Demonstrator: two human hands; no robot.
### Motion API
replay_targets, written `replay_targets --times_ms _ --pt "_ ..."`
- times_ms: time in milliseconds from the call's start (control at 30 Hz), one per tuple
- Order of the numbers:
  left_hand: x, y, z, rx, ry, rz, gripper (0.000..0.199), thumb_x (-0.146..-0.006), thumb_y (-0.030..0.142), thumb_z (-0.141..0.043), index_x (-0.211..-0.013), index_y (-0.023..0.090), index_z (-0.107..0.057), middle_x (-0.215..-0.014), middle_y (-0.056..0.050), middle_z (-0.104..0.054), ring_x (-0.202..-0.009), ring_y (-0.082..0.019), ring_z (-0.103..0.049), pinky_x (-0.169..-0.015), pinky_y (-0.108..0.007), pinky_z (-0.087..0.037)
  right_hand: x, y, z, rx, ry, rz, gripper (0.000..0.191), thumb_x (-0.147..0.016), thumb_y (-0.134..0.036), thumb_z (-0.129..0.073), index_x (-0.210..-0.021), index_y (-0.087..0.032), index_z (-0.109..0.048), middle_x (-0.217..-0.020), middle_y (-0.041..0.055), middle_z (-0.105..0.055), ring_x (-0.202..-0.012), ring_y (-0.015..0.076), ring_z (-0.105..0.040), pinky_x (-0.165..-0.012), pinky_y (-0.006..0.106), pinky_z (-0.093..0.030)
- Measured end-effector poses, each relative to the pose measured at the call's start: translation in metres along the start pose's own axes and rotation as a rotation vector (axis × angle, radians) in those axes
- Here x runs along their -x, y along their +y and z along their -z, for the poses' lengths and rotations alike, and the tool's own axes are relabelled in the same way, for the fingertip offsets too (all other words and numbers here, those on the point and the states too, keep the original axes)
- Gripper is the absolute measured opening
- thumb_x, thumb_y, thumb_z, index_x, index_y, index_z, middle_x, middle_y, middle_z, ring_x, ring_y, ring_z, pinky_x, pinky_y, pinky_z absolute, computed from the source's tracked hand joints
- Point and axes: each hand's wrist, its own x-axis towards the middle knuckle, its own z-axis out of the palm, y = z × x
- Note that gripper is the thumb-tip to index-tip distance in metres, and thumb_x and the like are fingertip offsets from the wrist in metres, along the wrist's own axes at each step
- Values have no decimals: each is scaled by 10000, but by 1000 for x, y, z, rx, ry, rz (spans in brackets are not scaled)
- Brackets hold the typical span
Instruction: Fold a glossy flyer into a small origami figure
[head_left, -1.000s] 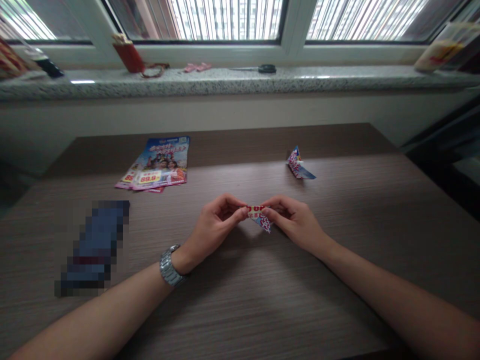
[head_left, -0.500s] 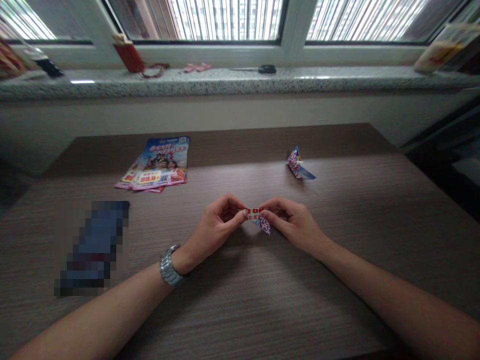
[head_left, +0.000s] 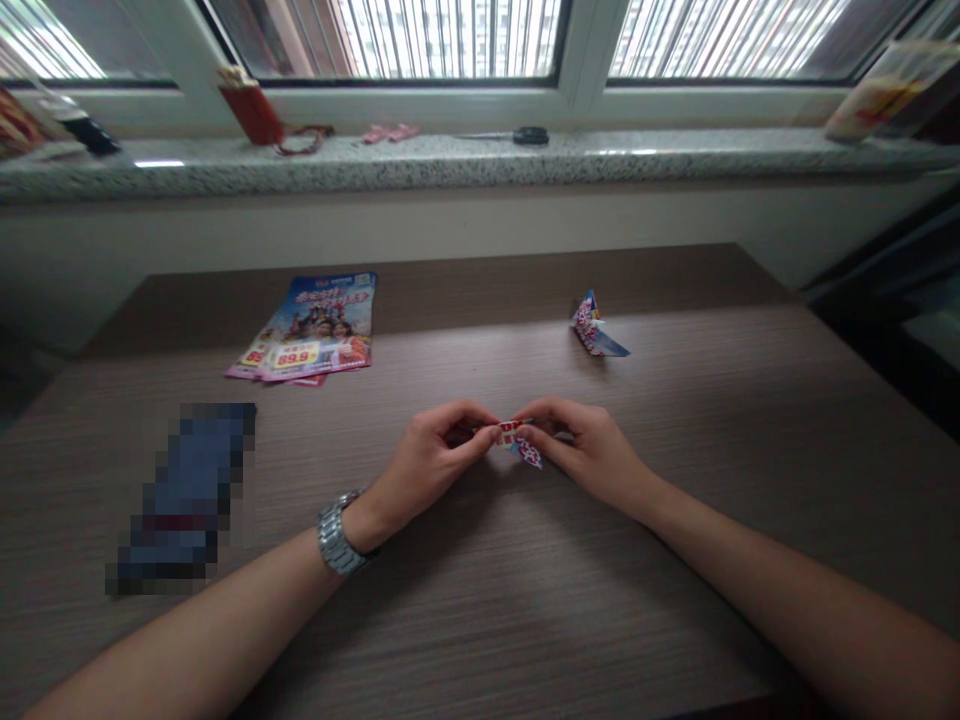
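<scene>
Closer together than half a second ago, the left hand (head_left: 431,452) and the right hand (head_left: 592,442) leave less of the small paper (head_left: 509,434) showing between them. Under everything is a big brown table (head_left: 600,620). Make the small paper the middle of a clock: colourful flyers (head_left: 319,325) lie at ten o'clock, and a blurry dark blue thing (head_left: 184,500) lies at nine. Each hand pinches the small paper, thumb and fingers closed on it, left at nine, right at three. One folded paper (head_left: 591,328) sits at one o'clock. The small paper's pointy corner sticks out toward five o'clock.
</scene>
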Motion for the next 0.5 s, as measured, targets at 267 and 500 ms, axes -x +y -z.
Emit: replay_targets --times_ms 267,500 --pt "0 3 -1 38 16 2 183 -918 350 -704 -940 171 -736 -875 -24 -758 -775 -139 -684 -711 -219 -526 -3 0 -2 -74 7 -78 244 -918 -385 -675 -1062 -192 -714 -764 4 -716 -662 134 -641 -589 235 -473" --pt "2 5 -1 27 -10 2 188 -924 348 -700 -947 167 -749 -889 -22 -767 -787 -134 -694 -722 -210 -535 -4 1 -3 -89 -37 -111 276 -921 -419 -660 -925 -153 -732 -715 8 -694 -614 116 -584 -559 227 -421"
